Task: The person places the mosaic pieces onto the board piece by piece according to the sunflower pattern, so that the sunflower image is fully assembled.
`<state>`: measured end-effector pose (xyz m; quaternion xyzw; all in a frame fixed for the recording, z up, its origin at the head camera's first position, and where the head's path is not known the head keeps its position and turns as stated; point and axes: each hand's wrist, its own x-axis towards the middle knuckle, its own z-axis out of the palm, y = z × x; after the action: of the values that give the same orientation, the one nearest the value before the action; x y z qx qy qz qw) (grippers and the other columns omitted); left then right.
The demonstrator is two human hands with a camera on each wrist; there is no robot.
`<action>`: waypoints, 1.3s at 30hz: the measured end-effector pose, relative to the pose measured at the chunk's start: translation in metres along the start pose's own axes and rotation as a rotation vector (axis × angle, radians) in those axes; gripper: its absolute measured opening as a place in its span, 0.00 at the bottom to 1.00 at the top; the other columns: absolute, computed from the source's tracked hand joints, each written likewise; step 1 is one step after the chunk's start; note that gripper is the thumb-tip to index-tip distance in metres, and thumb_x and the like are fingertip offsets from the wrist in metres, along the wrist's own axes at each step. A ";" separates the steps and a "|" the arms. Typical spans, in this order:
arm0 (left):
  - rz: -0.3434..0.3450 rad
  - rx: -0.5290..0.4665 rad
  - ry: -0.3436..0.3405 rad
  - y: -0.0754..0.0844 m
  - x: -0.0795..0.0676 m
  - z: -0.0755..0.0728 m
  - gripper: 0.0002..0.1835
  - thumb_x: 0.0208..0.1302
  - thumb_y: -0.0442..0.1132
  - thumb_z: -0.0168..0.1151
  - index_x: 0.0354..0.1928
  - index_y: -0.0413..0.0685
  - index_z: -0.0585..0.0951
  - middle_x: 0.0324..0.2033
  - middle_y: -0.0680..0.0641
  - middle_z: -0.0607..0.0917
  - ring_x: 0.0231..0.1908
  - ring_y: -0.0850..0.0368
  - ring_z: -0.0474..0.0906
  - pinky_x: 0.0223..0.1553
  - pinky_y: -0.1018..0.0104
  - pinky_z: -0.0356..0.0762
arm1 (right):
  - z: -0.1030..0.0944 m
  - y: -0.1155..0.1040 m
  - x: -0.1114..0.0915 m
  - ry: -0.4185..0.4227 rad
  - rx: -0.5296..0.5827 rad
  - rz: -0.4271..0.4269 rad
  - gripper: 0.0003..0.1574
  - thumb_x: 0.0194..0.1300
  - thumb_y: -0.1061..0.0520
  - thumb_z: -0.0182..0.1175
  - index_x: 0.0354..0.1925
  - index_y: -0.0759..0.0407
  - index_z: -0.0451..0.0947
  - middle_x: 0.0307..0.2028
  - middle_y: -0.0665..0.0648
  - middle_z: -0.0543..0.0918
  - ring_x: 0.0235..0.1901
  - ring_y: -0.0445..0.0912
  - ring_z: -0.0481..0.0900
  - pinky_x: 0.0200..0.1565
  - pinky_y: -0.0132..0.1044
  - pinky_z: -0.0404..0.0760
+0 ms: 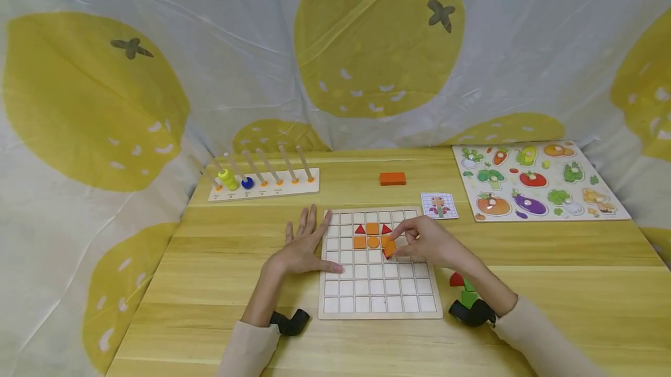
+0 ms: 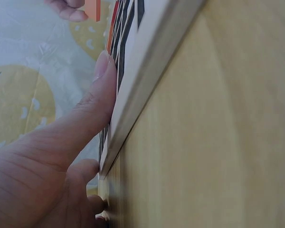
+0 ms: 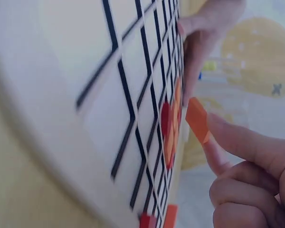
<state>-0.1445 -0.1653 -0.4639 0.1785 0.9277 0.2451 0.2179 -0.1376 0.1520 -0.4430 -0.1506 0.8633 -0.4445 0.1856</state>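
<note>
A wooden grid board (image 1: 381,315) lies on the table. Near its top are red triangles (image 1: 359,229), orange squares (image 1: 372,228) and an orange circle (image 1: 373,242). My right hand (image 1: 427,241) pinches an orange square tile (image 3: 197,119) between thumb and index finger, just over the board; its other fingers are curled in. Part of a red piece (image 1: 387,255) shows below that tile. With fingers spread, my left hand (image 1: 300,250) rests at the board's left edge, the thumb (image 2: 103,78) lying on the board's top and the other fingers beyond the edge.
A small pattern card (image 1: 439,205) lies off the board's upper right corner, an orange block (image 1: 392,179) behind. Red (image 1: 456,279) and green pieces (image 1: 469,299) sit beneath my right forearm. A peg counter (image 1: 264,186) stands back left, a vegetable puzzle (image 1: 540,182) back right.
</note>
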 end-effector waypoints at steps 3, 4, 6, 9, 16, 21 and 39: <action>-0.003 0.002 -0.002 0.000 0.000 0.000 0.71 0.52 0.65 0.77 0.84 0.53 0.38 0.80 0.36 0.23 0.80 0.36 0.16 0.73 0.26 0.17 | 0.012 -0.006 0.005 -0.015 0.002 0.015 0.13 0.57 0.61 0.78 0.41 0.60 0.87 0.18 0.48 0.60 0.21 0.42 0.57 0.27 0.31 0.57; -0.009 0.008 -0.002 0.001 0.000 -0.001 0.70 0.53 0.65 0.77 0.84 0.54 0.38 0.80 0.36 0.23 0.80 0.37 0.16 0.73 0.26 0.17 | 0.016 -0.007 0.006 -0.018 0.002 0.022 0.13 0.56 0.62 0.78 0.41 0.61 0.87 0.18 0.48 0.61 0.21 0.42 0.57 0.26 0.31 0.57; -0.014 0.014 -0.004 0.002 -0.001 -0.001 0.70 0.53 0.65 0.77 0.84 0.55 0.38 0.80 0.36 0.23 0.80 0.37 0.16 0.73 0.25 0.17 | 0.020 -0.011 0.008 -0.018 0.004 0.043 0.13 0.56 0.63 0.78 0.40 0.61 0.87 0.16 0.48 0.63 0.20 0.42 0.58 0.26 0.30 0.59; -0.020 0.019 -0.008 0.002 -0.001 -0.002 0.70 0.54 0.64 0.77 0.84 0.56 0.38 0.80 0.37 0.23 0.80 0.37 0.16 0.73 0.26 0.17 | 0.025 -0.013 0.010 -0.012 0.003 0.079 0.12 0.55 0.64 0.78 0.37 0.61 0.86 0.14 0.48 0.64 0.18 0.41 0.58 0.26 0.30 0.59; -0.018 0.029 -0.008 0.004 0.000 -0.002 0.69 0.54 0.64 0.76 0.84 0.55 0.38 0.80 0.36 0.23 0.80 0.37 0.16 0.73 0.25 0.18 | 0.029 -0.012 0.011 0.009 -0.027 0.083 0.12 0.53 0.63 0.80 0.37 0.57 0.88 0.15 0.48 0.65 0.19 0.42 0.57 0.24 0.30 0.55; -0.021 0.025 -0.009 0.004 -0.001 -0.002 0.70 0.54 0.64 0.77 0.84 0.55 0.38 0.80 0.36 0.23 0.80 0.37 0.16 0.73 0.25 0.19 | 0.030 -0.012 0.011 0.016 -0.039 0.043 0.12 0.53 0.64 0.80 0.37 0.56 0.90 0.19 0.49 0.67 0.19 0.42 0.57 0.24 0.29 0.54; -0.029 0.020 -0.012 0.004 -0.001 -0.003 0.69 0.54 0.64 0.76 0.84 0.55 0.38 0.81 0.37 0.23 0.80 0.37 0.16 0.74 0.26 0.18 | 0.035 -0.016 0.015 0.068 -0.089 0.067 0.11 0.51 0.61 0.81 0.36 0.53 0.93 0.22 0.50 0.78 0.22 0.42 0.61 0.24 0.29 0.56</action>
<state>-0.1443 -0.1631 -0.4595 0.1685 0.9313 0.2316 0.2251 -0.1333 0.1117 -0.4515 -0.1144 0.8926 -0.4039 0.1642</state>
